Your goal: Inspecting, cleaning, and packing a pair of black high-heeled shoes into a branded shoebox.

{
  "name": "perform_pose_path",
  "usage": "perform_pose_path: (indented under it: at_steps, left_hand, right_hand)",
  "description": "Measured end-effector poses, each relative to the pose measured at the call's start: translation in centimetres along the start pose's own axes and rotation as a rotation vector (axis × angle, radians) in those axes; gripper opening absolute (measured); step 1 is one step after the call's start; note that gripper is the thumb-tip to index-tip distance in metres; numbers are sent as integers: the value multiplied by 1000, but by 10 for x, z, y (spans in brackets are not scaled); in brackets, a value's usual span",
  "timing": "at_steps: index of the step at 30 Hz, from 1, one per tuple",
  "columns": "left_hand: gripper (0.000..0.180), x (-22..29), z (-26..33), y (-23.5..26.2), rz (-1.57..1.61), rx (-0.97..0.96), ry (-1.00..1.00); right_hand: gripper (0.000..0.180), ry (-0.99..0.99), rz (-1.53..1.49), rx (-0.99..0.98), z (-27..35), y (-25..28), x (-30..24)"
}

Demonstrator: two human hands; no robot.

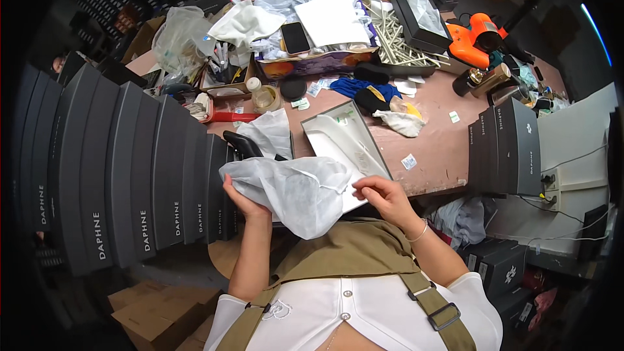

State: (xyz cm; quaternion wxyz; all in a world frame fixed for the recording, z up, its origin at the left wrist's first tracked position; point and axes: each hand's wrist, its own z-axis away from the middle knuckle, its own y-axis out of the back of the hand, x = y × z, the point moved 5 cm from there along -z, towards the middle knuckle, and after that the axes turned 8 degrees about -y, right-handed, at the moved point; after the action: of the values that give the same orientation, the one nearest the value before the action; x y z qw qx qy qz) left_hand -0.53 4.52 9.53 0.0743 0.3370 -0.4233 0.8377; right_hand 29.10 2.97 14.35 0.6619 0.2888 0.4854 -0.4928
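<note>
A thin white drawstring-style cloth bag (305, 188) hangs loosely bunched in front of me. My left hand (246, 200) grips its left side, with part of the fingers hidden under the cloth. Just right of the bag, my right hand (387, 200) has its fingers bent together over the near edge of an open shoebox (383, 161). Whether anything sits between those fingertips is not visible. White tissue paper (338, 131) lines the grey box. Behind the bag lies a glossy black shoe (243, 143), partly covered, beside a crumpled white paper sheet (270, 131).
Stacked dark shoeboxes (130, 175) wall the left side; another stack (504, 146) stands at the right. A full carton (315, 62), a black phone (295, 38), an orange heat tool (478, 39) and a clear jar (261, 94) occupy the pink table (439, 140). Dark cloths (370, 94) lie mid-table.
</note>
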Motion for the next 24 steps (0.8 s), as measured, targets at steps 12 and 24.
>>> perform_pose_path:
  at_steps: [12,24]
  left_hand:
    - [67,-45,119,28,-63,153,-138]
    - [36,-36,162,73,-624,-199,38]
  right_hand:
    - [62,-145,53,-660,12,1,45]
    - [65,-79,118,-465,4,72,37]
